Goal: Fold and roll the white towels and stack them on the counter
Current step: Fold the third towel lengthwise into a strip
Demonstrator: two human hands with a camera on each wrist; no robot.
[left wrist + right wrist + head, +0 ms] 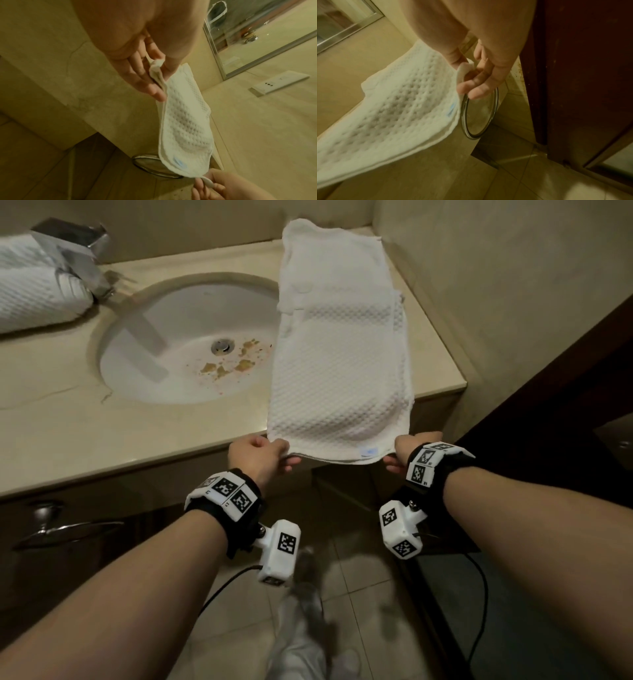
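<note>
The counter (51,419) carries a sink (178,337) and, at its right end, the long folded white towel (337,364) (its near edge hangs past the counter front). The left hand (258,455) pinches the near left corner and the right hand (409,448) the right one.

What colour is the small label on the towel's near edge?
Light blue, on the white towel; the label shows best in the head view.

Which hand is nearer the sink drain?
Left. The left hand pinches the towel corner just below and right of the drain; the right hand pinches the other corner, farther right.
</note>
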